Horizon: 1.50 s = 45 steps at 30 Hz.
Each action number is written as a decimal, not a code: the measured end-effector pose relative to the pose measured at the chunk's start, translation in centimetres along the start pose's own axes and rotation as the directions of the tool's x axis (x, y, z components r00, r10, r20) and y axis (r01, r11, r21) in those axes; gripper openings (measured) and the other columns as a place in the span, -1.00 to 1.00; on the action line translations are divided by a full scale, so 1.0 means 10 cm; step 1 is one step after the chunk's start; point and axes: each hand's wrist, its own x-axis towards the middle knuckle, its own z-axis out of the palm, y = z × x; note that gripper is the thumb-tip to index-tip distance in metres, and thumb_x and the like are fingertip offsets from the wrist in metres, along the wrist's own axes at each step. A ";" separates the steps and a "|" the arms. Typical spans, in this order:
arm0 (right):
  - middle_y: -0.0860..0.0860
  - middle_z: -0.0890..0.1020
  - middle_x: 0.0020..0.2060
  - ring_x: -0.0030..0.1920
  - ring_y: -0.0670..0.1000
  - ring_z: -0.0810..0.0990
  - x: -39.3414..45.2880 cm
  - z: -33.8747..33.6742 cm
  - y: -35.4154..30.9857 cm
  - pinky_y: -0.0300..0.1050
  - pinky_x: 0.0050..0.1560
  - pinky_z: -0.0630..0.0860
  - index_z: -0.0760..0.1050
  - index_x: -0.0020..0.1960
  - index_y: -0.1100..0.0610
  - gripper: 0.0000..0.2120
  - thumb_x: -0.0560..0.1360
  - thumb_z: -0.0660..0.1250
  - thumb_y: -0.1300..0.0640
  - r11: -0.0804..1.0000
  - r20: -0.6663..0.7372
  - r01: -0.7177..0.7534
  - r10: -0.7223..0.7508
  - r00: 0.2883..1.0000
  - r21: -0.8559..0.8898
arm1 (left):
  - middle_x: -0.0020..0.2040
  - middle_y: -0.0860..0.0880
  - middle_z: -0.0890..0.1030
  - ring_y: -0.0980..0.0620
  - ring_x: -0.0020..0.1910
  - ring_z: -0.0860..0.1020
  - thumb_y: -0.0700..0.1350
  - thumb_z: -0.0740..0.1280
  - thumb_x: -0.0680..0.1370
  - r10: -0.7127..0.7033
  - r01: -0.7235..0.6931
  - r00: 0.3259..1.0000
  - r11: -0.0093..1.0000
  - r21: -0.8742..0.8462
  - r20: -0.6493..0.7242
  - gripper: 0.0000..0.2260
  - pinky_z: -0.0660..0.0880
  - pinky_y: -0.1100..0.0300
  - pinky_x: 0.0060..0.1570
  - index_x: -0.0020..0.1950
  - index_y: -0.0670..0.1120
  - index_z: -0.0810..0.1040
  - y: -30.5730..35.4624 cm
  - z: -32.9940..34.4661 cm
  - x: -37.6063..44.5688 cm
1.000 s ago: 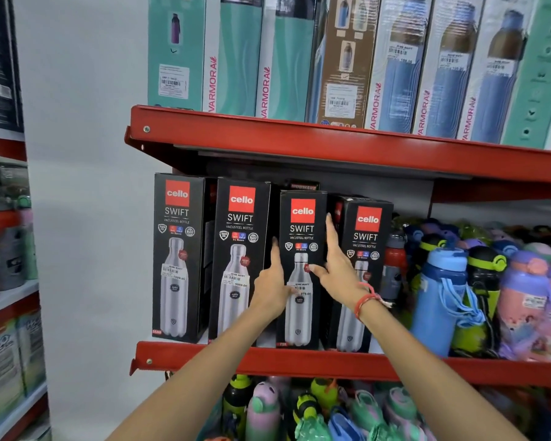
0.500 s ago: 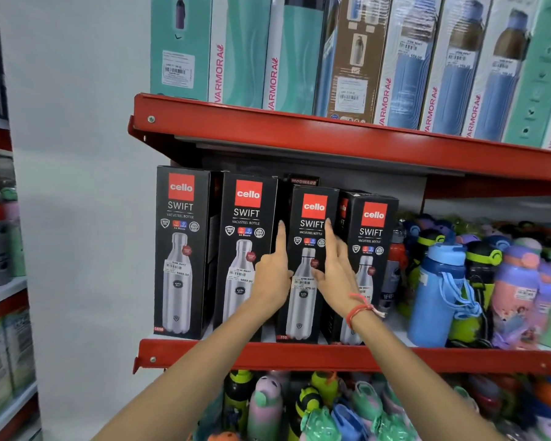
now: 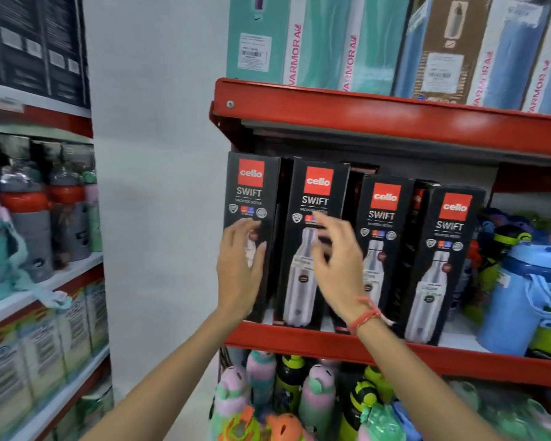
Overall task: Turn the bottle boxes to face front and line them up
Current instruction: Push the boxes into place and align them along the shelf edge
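Standing upright on the red shelf, four boxes face front in a row. Left hand lies fingers spread on the first box; whether it grips cannot be told. Right hand, open and blurred, hovers before the second box, hiding its middle.

The red shelf carries four black bottle boxes beside coloured bottles.
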 end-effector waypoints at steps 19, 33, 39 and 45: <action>-0.36 -0.03 0.39 0.55 -0.06 0.01 -0.68 0.95 -0.09 0.00 0.47 0.02 -0.34 0.48 -0.29 -0.24 0.44 -0.01 -0.42 0.783 0.486 -0.592 0.449 0.750 0.190 | 0.54 0.09 0.26 -0.06 0.48 0.29 0.55 -0.15 0.37 -0.405 0.578 0.719 0.800 -0.163 0.564 -0.48 0.24 -0.20 0.43 0.34 0.60 0.03 -0.72 -0.52 -0.30; 0.13 0.67 0.14 0.07 0.16 0.65 -0.64 0.57 0.11 0.11 0.11 0.58 0.51 0.11 -0.33 -0.77 0.60 0.10 -0.18 0.840 0.206 -0.518 0.485 0.850 0.162 | 0.36 0.09 0.43 0.08 0.37 0.37 0.27 -0.07 0.58 -0.401 0.413 0.897 0.910 -0.032 0.186 -0.47 0.23 0.25 0.27 0.44 0.10 0.35 -0.42 -0.48 -0.48; -0.02 0.51 0.33 0.33 0.01 0.47 -0.65 0.18 0.41 0.15 0.38 0.38 0.44 0.36 -0.01 -0.62 0.64 0.07 -0.09 0.778 -0.008 -0.547 0.578 0.816 0.310 | 0.28 0.07 0.53 0.17 0.27 0.48 0.18 0.00 0.60 -0.332 0.429 0.877 0.866 -0.256 0.348 -0.54 0.40 0.12 0.32 0.35 0.01 0.46 0.07 -0.13 -0.57; -0.21 0.10 0.52 0.52 -0.09 0.09 -0.74 0.13 0.47 -0.13 0.42 0.03 -0.04 0.56 -0.16 -0.40 0.57 -0.02 -0.26 0.693 0.331 -0.655 0.568 0.754 0.302 | 0.55 0.20 0.06 0.40 0.39 0.02 0.38 -0.15 0.48 -0.394 0.540 0.752 0.828 -0.150 0.529 -0.30 -0.04 0.56 0.20 0.56 0.12 -0.05 0.17 0.26 -0.86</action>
